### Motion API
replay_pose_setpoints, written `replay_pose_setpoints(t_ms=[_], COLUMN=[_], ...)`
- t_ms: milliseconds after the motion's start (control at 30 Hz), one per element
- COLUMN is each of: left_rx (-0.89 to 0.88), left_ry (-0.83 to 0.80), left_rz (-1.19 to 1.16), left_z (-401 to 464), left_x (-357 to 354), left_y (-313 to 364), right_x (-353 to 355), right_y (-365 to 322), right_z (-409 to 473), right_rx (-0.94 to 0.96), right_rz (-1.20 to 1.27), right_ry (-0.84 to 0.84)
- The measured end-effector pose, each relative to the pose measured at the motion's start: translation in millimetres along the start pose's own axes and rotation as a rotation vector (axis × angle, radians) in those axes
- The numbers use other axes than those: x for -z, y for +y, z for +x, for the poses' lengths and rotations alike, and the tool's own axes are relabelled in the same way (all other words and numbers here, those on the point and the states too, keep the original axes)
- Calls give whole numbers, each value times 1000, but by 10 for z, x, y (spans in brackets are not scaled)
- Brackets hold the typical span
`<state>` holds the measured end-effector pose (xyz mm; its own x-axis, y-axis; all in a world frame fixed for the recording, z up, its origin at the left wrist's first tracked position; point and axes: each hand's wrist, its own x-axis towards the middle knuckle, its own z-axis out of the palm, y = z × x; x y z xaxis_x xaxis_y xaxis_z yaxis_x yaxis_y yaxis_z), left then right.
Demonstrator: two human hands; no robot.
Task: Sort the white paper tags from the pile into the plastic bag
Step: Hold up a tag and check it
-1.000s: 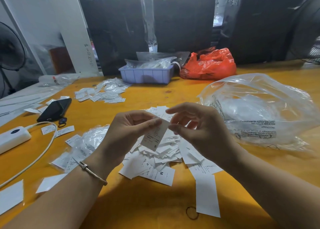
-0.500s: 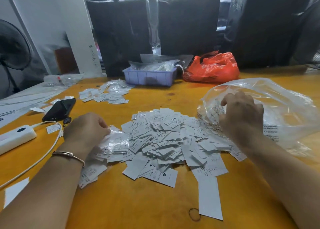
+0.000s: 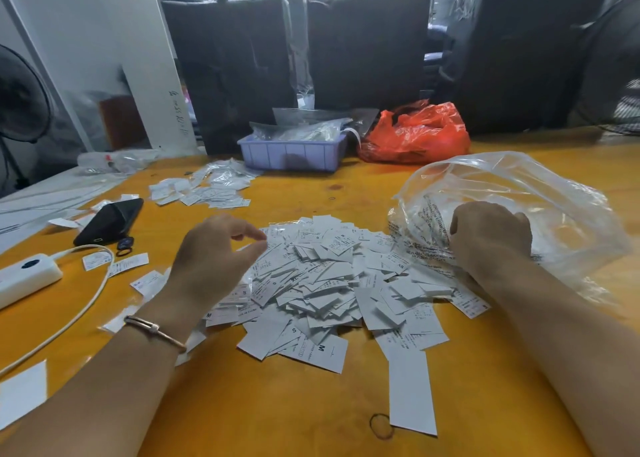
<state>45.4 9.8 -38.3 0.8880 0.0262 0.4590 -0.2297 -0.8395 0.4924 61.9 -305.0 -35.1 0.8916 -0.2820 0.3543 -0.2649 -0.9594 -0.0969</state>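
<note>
the left hand (image 3: 211, 256) hung just over the 9 o'clock edge of the pile of tags (image 3: 332, 283), with its thumb and fingers loosely bent toward each other and nothing between them. a thin bracelet (image 3: 154, 328) sat on that wrist. the right hand (image 3: 488, 238) was at 3 o'clock of the pile, at the mouth of the clear plastic bag (image 3: 540, 193). its fingers were curled down and hidden behind the back of the hand, so i could not tell if it held the bag, a tag, or nothing. the white tags lay in a big heap in the middle of the yellow table (image 3: 277, 415), touching the near edge of the bag. at 12 o'clock, far back, stood a blue tray (image 3: 294, 153) with a red bag (image 3: 419, 134) just beside it. at 9 o'clock lay a black phone (image 3: 109, 221) and a white charger (image 3: 24, 276) with its cord. a smaller heap of tags (image 3: 204, 188) lay at 11 o'clock.
</note>
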Motion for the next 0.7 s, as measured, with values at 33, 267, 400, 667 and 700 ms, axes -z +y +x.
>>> replay_pose_setpoints(t_ms=[33,267,400,667,700], left_rx=[-9,-65,-71,-71,-69], left_ry=[-24,-117,-126,-135,-137], left_rz=[-63,-189,-196,-208,-207], left_z=[-20,-97,-97,-117,-119], left_x=[-30,-125,-122,-116,-116], left_y=[31,141,139,172,177], right_x=[-8,-2,-34,17,36], right_y=[5,57,48,13,2], right_z=[5,51,65,15,-1], right_rx=[1,-5,36,141,144], right_rz=[-10,-9,22,353,442], right_ry=[12,7,132,496,515])
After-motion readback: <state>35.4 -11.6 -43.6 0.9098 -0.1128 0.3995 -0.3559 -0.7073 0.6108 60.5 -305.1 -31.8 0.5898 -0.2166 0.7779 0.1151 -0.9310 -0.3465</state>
